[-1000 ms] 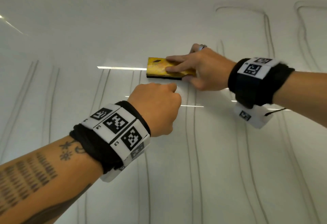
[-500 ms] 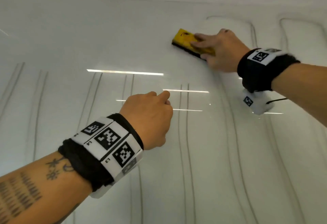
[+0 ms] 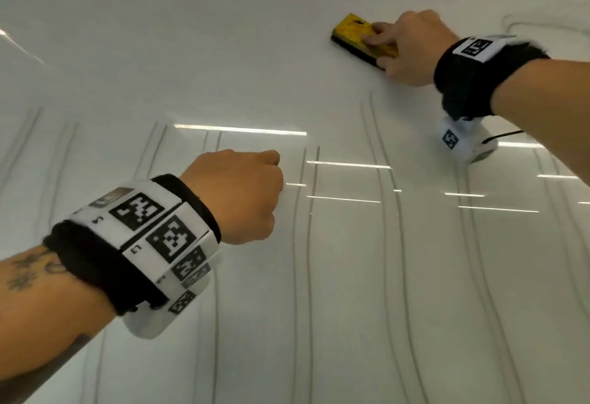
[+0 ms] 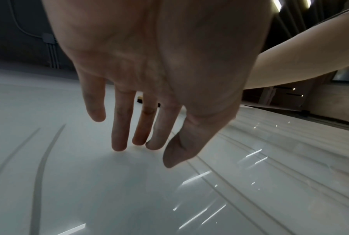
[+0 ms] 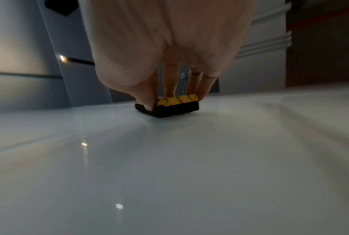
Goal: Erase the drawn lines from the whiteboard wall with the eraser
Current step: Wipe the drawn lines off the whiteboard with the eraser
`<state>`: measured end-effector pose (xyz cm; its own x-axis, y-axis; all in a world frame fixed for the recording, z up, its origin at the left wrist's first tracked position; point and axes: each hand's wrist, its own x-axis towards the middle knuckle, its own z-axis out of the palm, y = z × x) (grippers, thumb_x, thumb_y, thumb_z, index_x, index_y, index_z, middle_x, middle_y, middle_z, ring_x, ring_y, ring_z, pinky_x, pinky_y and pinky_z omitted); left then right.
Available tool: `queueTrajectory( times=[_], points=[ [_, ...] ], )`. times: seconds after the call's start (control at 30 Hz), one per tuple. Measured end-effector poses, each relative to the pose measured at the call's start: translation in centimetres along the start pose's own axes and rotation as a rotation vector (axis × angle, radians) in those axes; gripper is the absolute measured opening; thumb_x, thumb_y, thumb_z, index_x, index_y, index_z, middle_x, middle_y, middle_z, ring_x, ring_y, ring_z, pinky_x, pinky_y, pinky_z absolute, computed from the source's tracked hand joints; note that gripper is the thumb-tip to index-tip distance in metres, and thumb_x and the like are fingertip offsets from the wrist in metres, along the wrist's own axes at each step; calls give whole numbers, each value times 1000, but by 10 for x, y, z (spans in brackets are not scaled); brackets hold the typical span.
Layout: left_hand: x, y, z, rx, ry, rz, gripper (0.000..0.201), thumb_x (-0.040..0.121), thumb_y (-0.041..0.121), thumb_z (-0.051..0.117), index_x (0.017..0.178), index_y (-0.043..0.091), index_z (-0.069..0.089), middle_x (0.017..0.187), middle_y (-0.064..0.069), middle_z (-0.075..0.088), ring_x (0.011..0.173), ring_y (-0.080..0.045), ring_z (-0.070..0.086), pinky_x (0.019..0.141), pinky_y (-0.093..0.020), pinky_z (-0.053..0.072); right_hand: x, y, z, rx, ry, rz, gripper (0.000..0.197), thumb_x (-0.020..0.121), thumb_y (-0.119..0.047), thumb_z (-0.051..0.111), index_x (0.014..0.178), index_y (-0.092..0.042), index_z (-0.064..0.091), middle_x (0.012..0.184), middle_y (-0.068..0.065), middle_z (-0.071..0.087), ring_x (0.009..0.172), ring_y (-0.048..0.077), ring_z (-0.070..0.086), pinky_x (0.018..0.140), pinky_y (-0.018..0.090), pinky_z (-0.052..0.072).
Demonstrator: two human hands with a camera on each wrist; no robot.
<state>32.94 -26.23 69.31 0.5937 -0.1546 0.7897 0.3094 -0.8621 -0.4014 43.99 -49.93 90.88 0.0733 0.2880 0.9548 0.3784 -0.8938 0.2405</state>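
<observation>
Left wrist view: eraser (image 4: 139, 99) mostly hidden behind left hand (image 4: 149, 71) fingers

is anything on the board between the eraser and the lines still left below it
Nothing visible. The right hand holds the eraser on the whiteboard, with bare board down to the drawn lines. The left hand sits lower left, off that path.

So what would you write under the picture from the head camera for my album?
Right hand presses a yellow eraser against the whiteboard wall; gray drawn lines remain below, left hand empty.
</observation>
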Motion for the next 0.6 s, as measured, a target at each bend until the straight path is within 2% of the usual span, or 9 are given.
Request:
queueTrajectory(
  times=[0.03, 0.1, 0.17, 0.23, 0.33, 0.43, 0.5, 0.53, 0.6],
  points=[
    [1, 2, 0, 10, -7, -11, 33, 93, 32, 53, 122, 23, 66, 116, 14, 48, 82, -18, 62, 69, -31, 53, 0, 17, -4, -19, 42, 92, 55, 95, -34, 60, 149, -34, 48, 155, 15, 43, 139, 46, 39, 116, 48, 38],
    [2, 6, -2, 44, -16, -18, 32, 94, 31, 53, 122, 22, 66, 115, 13, 48, 80, -18, 62, 67, -31, 51, 6, 36, -14, -42, 138, 288, 51, 95, -31, 64, 144, -18, 53, 142, 30, 48, 124, 51, 50, 106, 54, 46],
    [1, 10, -3, 73, -39, -21, 29, 94, 31, 53, 119, 22, 66, 112, 12, 47, 77, -18, 61, 63, -29, 47, 14, 26, -20, -58, 128, 346, 48, 98, -28, 61, 138, -3, 51, 136, 34, 49, 119, 53, 52, 103, 57, 45],
    [1, 14, -5, 100, -70, -20, 27, 94, 30, 54, 117, 22, 65, 112, 12, 47, 74, -17, 60, 59, -28, 41, 23, -4, -19, -16, 81, 264, 51, 98, -29, 59, 143, -7, 49, 141, 28, 48, 128, 51, 47, 112, 55, 39],
    [1, 11, -10, 80, -123, -34, 31, 93, 30, 54, 121, 21, 65, 116, 13, 46, 73, -16, 59, 58, -27, 41, 19, -55, -12, 30, -15, -4, 53, 99, -30, 55, 152, -26, 46, 157, 14, 39, 144, 46, 29, 122, 47, 27],
    [-2, 6, -13, 61, -137, -30, 38, 93, 32, 53, 130, 24, 59, 123, 14, 45, 76, -16, 60, 59, -27, 42, -3, -54, 1, -17, -58, -167, 53, 103, -26, 47, 155, -31, 41, 165, 3, 32, 142, 50, 28, 121, 46, 20],
    [-5, 6, -10, 64, -127, -32, 43, 94, 31, 52, 137, 26, 53, 127, 15, 44, 74, -14, 58, 55, -24, 36, -4, -21, -1, -37, -21, -63, 55, 101, -28, 52, 154, -30, 42, 164, 3, 34, 143, 49, 29, 121, 49, 23],
    [-7, 6, -7, 56, -118, -30, 45, 94, 29, 52, 139, 26, 51, 129, 16, 42, 71, -12, 56, 53, -24, 34, 1, -2, -5, -43, 17, 50, 55, 99, -29, 56, 153, -27, 45, 161, 8, 36, 142, 48, 32, 119, 50, 29],
    [-9, 7, -4, 41, -102, -22, 49, 94, 25, 51, 143, 25, 47, 130, 16, 40, 70, -11, 55, 53, -24, 34, 15, 25, -15, -41, 96, 274, 51, 95, -28, 64, 142, -14, 51, 148, 23, 45, 129, 49, 47, 109, 53, 43]
  ],
)
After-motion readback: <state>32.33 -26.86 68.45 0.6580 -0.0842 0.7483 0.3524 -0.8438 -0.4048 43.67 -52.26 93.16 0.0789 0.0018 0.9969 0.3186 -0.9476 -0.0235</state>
